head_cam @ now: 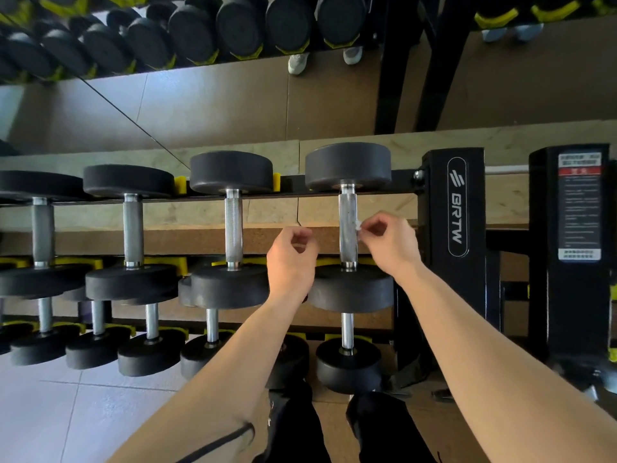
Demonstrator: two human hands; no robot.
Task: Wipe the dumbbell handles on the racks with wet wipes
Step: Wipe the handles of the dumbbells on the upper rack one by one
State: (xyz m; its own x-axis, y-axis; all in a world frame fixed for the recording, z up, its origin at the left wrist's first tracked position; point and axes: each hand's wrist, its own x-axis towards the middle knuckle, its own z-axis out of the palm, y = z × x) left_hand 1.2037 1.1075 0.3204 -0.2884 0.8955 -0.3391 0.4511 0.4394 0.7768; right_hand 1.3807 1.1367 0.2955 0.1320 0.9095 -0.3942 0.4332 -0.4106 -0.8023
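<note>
Gym corner, mirror (200, 105) behind, pale tiles (50, 412) at lower left. Along the rack (450, 295), a top row of dumbbells (230, 172) lying front to back, steel bars bare. Left hand (290, 259) raised between the last two bars, fingers curled; impossible to tell whether round anything. Rightmost handle (347, 212) knurled and mottled. Right hand (394, 242) pinching a tiny white wipe (358, 228) at that handle's right side, about mid-length. To wipe well, probably: spread the wipe, wrap it round the bar, slide collar to collar while twisting, so the knurl's far side gets reached. Wipe mostly hidden by fingertips, size unclear; handle's underside out of sight; lower rows partly blocked by forearms; label (579, 208) at far right unreadable.
</note>
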